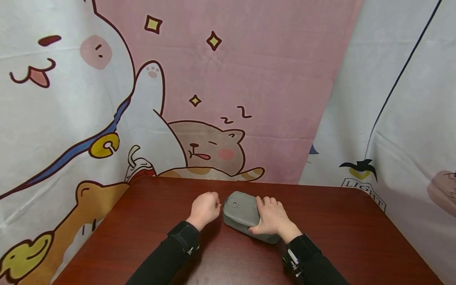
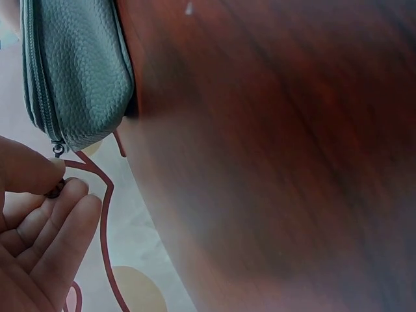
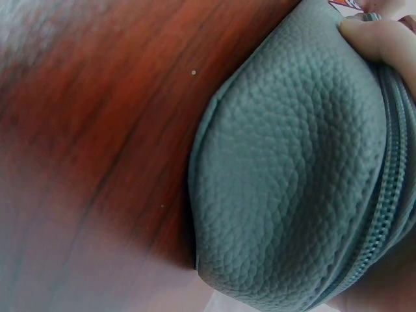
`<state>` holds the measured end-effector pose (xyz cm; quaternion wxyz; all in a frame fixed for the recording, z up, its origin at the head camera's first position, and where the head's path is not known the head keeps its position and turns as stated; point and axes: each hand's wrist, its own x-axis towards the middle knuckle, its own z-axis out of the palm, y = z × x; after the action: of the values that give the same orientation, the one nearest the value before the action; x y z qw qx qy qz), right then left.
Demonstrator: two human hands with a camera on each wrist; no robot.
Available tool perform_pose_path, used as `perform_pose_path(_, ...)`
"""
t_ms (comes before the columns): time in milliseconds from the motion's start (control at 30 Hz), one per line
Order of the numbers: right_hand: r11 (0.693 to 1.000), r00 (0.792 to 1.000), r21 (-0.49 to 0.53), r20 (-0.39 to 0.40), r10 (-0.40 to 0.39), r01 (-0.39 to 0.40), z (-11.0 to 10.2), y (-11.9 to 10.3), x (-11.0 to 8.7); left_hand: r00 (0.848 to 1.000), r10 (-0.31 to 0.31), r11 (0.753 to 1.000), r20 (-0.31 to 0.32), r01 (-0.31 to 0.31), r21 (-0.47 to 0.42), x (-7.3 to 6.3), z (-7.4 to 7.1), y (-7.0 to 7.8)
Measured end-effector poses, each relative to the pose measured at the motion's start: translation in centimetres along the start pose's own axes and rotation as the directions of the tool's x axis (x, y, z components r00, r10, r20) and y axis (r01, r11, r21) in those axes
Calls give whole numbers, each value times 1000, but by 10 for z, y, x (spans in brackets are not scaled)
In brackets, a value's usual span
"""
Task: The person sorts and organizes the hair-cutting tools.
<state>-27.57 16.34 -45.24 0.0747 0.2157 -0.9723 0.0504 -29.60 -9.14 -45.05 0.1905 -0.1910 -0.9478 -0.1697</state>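
Observation:
A grey-green pouch (image 1: pixel 243 209) of pebbled leather lies on the brown table, a zipper (image 3: pixel 383 214) running around its side. At its left end my left hand (image 1: pixel 205 208) pinches the zipper pull (image 2: pixel 57 188) between thumb and fingers. The zipper slider (image 2: pixel 58 149) sits at the pouch's corner in the left wrist view, and the teeth beside it look joined. My right hand (image 1: pixel 273 218) grips the pouch's right part, thumb on the near side and fingers over the top. Inside the pouch is hidden.
The table (image 1: pixel 342 229) has a dark reddish-brown top, its far edge just behind the pouch. A cloth backdrop (image 1: pixel 278 87) printed with cartoon animals hangs behind it. Black sleeves cover both arms.

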Motion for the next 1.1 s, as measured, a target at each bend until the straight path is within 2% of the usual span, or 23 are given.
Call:
perform_pose_path(333,1000,1000,-5,2,-1,1,1,-3,0,1000,-22,999,1,21,24,5,4,0)
perform_pose_path(533,1000,1000,-7,1,-18,18,0,-2,-1,1000,-26,1000,5,26,8,5,4,-1)
perform_pose_path(733,998,998,4,7,-65,65,-1,1,-3,1000,-3,1000,9,3,-31,-4,-2,-1)
perform_pose_path(1100,975,976,50,-22,-215,216,0,11,-6,994,106,993,-14,-106,-45,-28,-10,-5)
